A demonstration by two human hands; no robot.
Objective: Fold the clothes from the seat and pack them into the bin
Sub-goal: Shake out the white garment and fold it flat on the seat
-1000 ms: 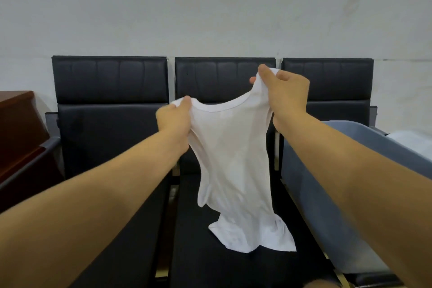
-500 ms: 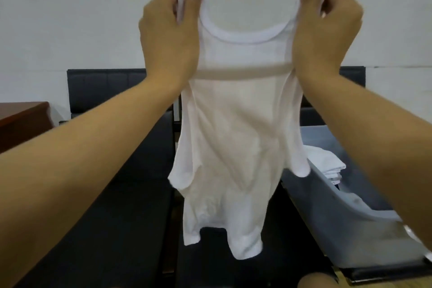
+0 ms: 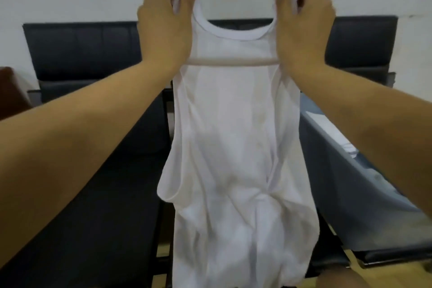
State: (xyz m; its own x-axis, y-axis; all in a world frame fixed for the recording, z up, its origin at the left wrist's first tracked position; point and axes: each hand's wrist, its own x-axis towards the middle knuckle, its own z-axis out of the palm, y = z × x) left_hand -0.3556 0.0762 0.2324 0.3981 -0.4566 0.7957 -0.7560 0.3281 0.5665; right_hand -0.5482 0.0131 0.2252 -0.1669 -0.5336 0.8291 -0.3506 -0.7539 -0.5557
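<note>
Two hands raised: left hand (image 3: pixel 164 21), right hand (image 3: pixel 304 23) each pinch white tank top (image 3: pixel 233 147) strap between thumb, curled fingers.

No readable text, labels, brands, numbers or signs anywhere in the frame.
</note>
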